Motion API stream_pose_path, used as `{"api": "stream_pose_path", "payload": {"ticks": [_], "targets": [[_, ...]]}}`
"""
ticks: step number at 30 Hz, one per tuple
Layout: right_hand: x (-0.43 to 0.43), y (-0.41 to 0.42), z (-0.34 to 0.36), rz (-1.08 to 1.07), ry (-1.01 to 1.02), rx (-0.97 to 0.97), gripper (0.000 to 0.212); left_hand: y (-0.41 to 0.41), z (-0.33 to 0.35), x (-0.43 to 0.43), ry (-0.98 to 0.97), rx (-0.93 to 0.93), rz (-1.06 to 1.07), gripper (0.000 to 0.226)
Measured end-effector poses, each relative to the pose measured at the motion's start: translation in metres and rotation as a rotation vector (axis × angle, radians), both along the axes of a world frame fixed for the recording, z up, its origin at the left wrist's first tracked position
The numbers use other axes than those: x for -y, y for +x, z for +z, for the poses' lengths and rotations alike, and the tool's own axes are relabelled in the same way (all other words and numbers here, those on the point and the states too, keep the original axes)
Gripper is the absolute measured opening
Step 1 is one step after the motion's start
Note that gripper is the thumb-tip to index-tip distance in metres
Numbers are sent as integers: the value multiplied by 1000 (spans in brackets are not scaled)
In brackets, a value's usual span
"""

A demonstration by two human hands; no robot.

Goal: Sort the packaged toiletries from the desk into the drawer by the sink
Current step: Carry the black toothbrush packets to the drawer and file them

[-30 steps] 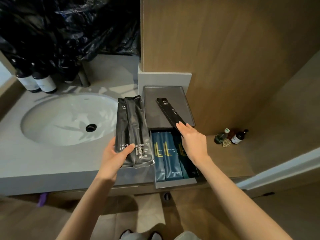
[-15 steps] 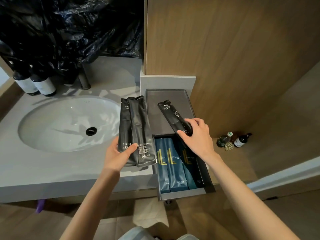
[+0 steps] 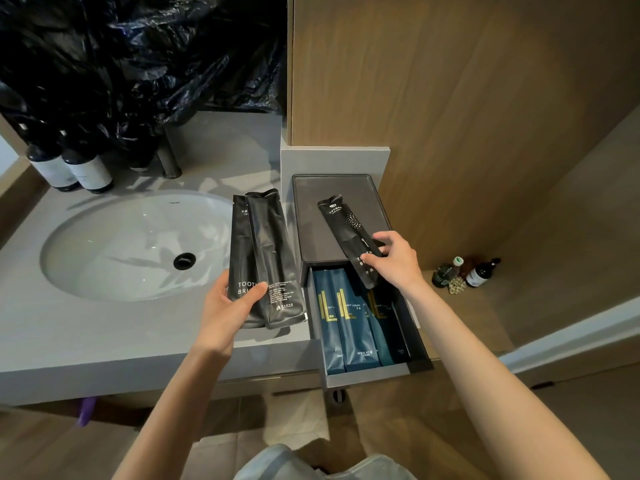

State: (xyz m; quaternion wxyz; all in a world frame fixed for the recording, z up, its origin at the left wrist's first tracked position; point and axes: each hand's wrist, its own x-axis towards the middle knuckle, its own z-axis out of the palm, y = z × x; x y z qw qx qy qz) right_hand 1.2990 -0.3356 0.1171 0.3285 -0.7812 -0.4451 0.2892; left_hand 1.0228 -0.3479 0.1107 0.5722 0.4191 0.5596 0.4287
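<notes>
A hotel-style bathroom: an oval sink (image 3: 135, 244) set in a grey counter (image 3: 104, 334), with labelled bottles (image 3: 72, 171).

The grey counter (image 3: 104, 341) carries an inset white sink (image 3: 121, 244) left of the left hand's fingers (image 3: 258, 289). Two white-labelled dark bottles (image 3: 74, 171) stand well beyond them. A dark tray (image 3: 308, 237) lies just beyond the right hand's fingers (image 3: 389, 239); the open drawer (image 3: 367, 375) on their near side holds three blue dental kit packets (image 3: 349, 323).

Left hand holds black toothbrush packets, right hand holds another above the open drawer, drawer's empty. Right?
Not empty: the head view shows blue dental kit packets lying in the drawer. The rest holds: left hand grips black toothbrush packets, right hand pinches a single black packet above it.
</notes>
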Motion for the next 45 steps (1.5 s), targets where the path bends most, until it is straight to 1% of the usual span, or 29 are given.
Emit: {"api": "stream_pose_path", "payload": {"ticks": [6,10,14,16,23,28,32,40,45], "targets": [[26,9,8,-79,27,-202,35,0,4,9,19,14,-40,25],[75,16,27,-17,17,-294,34,7,4,13,20,26,-57,32],[131,19,28,-42,25,-389,35,18,0,17,-8,12,-67,39],[155,19,25,-53,16,-445,35,24,-2,20,-18,6,-70,38],[201,15,15,-30,-80,-452,29,35,-9,23,-25,-36,-71,40],[194,9,9,-23,-107,-403,29,37,-7,27,-19,-34,-71,39],[166,0,6,23,-109,-332,35,33,-6,31,-16,-35,-45,36],[119,-37,-14,92,-104,-360,38,14,-2,35,-4,-40,19,31],[102,-54,-23,125,-130,-335,42,8,-3,37,-10,-35,44,38]]}}
